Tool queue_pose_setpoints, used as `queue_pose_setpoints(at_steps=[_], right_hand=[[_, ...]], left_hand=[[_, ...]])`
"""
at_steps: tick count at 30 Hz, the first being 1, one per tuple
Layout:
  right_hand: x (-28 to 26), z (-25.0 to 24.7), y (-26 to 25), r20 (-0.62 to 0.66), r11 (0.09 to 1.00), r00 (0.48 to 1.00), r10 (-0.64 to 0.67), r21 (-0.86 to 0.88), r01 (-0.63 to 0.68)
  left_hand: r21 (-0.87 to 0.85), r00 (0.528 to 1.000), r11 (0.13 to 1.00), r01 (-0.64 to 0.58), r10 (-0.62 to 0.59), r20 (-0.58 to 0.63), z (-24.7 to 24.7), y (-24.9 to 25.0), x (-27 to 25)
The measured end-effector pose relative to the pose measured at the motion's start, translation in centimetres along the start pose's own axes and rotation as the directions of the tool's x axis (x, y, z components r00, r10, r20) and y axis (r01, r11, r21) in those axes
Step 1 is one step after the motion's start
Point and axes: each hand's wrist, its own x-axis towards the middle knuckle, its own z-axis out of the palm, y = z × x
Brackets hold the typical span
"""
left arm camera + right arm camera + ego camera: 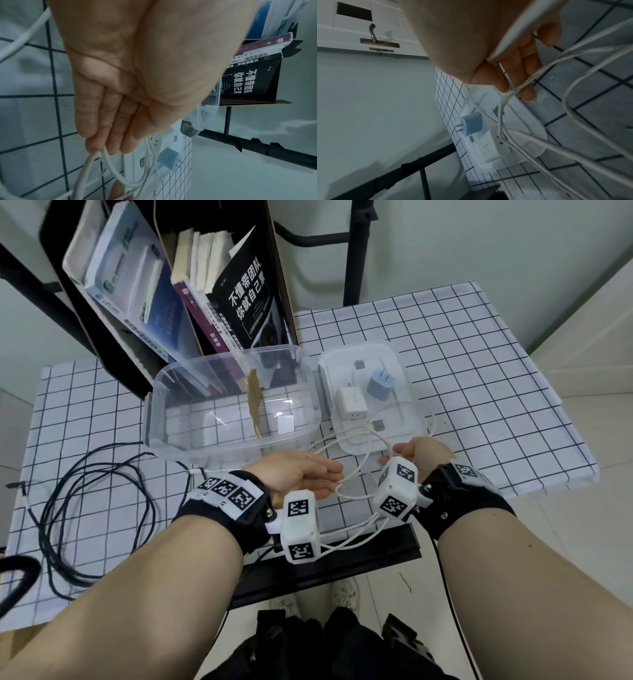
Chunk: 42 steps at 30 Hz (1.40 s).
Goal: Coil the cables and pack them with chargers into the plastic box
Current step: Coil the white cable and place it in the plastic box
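A white cable (356, 470) is held between both hands: its loops are pinched by the left hand (301, 474) at the fingertips and gripped by the right hand (421, 453). Just beyond, near the desk's far edge, a white charger (352, 402) and blue charger (381, 383) lie on the lid (404, 371), beside the empty plastic box (164, 419). A black cable (78, 508) is spread by the left edge.

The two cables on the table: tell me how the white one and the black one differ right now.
The white cable is held in loops between the left hand and right hand; the black cable lies untouched in a loose tangle on the checked cloth. The white cable looks thicker than the black. Neither is in the plastic box.
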Motion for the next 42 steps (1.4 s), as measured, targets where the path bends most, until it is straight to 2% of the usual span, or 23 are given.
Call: queue_pose_setpoints(at_steps=[2,4,8,12,16,20,23,27,29,36,39,42], right_hand=[[-0.4,-0.1,-0.2,-0.008,0.996,1.000,0.025,-0.082,-0.026],[-0.9,-0.1,-0.4,-0.008,0.997,1.000,0.027,-0.078,-0.028],[-3.0,0.2,-0.7,0.130,0.997,0.991,0.012,-0.079,-0.002],[-4.4,0.6,-1.1,0.204,0.999,0.978,0.031,-0.048,-0.022],[-5.3,1.3,-1.4,0.233,0.998,0.972,0.022,-0.066,-0.007],[-5.5,1.6,-1.5,0.198,0.996,0.979,-0.037,-0.069,0.052],[-5.8,1.9,-1.4,0.173,0.992,0.983,-0.060,-0.101,0.079],[-6.8,2.1,-1.6,0.161,0.956,0.982,-0.103,-0.256,0.143],[-7.4,2.3,-1.6,0.190,0.951,0.973,-0.129,-0.255,0.176],[-9.8,2.1,-2.7,0.298,0.941,0.948,-0.113,-0.273,0.198],[-10.5,1.3,-3.1,0.261,0.935,0.947,-0.185,-0.250,0.251],[-11.0,-0.4,-4.2,0.117,0.929,0.947,-0.298,-0.191,0.316]], left_hand=[[0.006,1.000,1.000,0.004,-0.004,0.002,0.1,0.1,0.1],[0.010,1.000,1.000,0.005,-0.005,-0.005,0.4,0.4,0.1],[0.034,1.000,0.999,0.017,-0.017,0.000,1.0,0.9,0.3],[0.082,1.000,0.997,0.011,-0.012,0.007,1.2,1.2,0.6],[0.180,1.000,0.983,-0.029,0.027,0.015,1.3,1.7,0.3],[0.313,0.997,0.947,-0.067,0.071,-0.002,1.9,2.5,-0.6],[0.306,0.996,0.947,-0.093,0.092,0.019,2.7,2.9,-1.0],[0.191,0.992,0.973,-0.126,0.129,-0.006,3.9,3.2,-1.4],[0.115,0.990,0.984,-0.140,0.140,0.004,4.2,3.5,-1.7],[0.116,0.981,0.974,-0.192,0.191,0.018,4.4,4.0,-2.2],[0.129,0.975,0.967,-0.219,0.223,-0.017,4.4,4.3,-2.8],[0.131,0.972,0.966,-0.223,0.230,-0.043,3.8,4.6,-2.8]])
